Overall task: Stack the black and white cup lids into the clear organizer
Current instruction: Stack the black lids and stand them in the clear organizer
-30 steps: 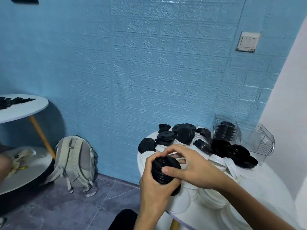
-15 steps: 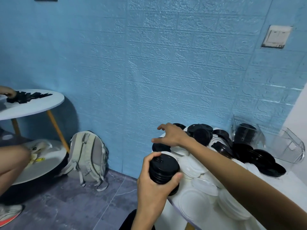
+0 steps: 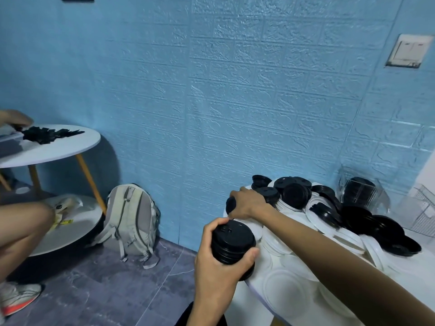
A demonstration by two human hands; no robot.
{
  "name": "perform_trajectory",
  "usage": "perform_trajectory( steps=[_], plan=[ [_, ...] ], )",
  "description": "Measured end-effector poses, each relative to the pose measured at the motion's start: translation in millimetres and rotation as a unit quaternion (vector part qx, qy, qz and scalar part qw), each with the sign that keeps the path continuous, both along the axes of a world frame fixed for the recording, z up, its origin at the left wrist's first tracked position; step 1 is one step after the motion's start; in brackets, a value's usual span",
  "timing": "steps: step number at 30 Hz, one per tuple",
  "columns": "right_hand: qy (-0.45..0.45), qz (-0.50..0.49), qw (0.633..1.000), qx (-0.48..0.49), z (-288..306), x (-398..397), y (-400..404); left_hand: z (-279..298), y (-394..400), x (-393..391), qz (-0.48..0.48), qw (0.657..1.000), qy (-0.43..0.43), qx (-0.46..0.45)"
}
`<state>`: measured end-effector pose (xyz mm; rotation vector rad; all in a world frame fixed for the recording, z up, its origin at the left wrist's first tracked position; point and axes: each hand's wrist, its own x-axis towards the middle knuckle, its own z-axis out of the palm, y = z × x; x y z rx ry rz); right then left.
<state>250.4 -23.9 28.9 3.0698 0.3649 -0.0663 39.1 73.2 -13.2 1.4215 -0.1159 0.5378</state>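
Observation:
My left hand grips a stack of black lids at the near left edge of the white table. Just beyond it, my right hand curls over a single black lid at the table's left rim. More black lids lie heaped behind, and white lids cover the near side. A clear organizer with black lids inside stands at the back right, with a second clear organizer beside it.
A grey backpack leans on the blue wall at floor level. To the left stands a round two-tier white table with black pieces on top. Another person's hand, knee and shoe show at the left edge.
My right hand left the stack, reached out to the table's far left rim and has now closed over a single black lid there. My left hand kept hold of the stack.

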Motion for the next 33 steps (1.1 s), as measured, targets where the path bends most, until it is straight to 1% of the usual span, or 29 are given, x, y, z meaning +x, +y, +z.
perform_trajectory(
  steps=[6,15,17,18,20,22,24,27,33],
  plan=[
    [-0.01,-0.005,0.999,0.031,-2,-2,-4,-3,-1,3,-0.001,1.0,-0.004,0.001],
    [-0.049,-0.014,0.982,0.182,13,-12,0,-8,-1,5,-0.002,1.0,0.001,-0.005],
    [-0.057,-0.015,0.966,0.252,27,-19,0,-7,0,4,-0.003,1.0,0.002,-0.005],
    [-0.054,-0.011,0.952,0.301,37,-27,-1,-7,0,4,-0.004,1.0,0.002,-0.006],
    [-0.024,0.01,0.914,0.404,62,-50,-4,-5,2,5,-0.003,1.0,-0.002,-0.009],
    [0.016,0.048,0.88,0.473,83,-84,-12,-1,3,4,0.003,1.0,-0.006,-0.014],
    [0.029,0.096,0.873,0.477,94,-119,-23,3,2,2,0.006,1.0,-0.011,-0.014],
    [0.036,0.153,0.894,0.419,95,-159,-41,10,-5,0,0.0,1.0,-0.018,-0.009],
    [0.0,0.18,0.919,0.352,97,-187,-65,21,-26,-6,-0.036,0.999,-0.024,0.012]
  ],
)
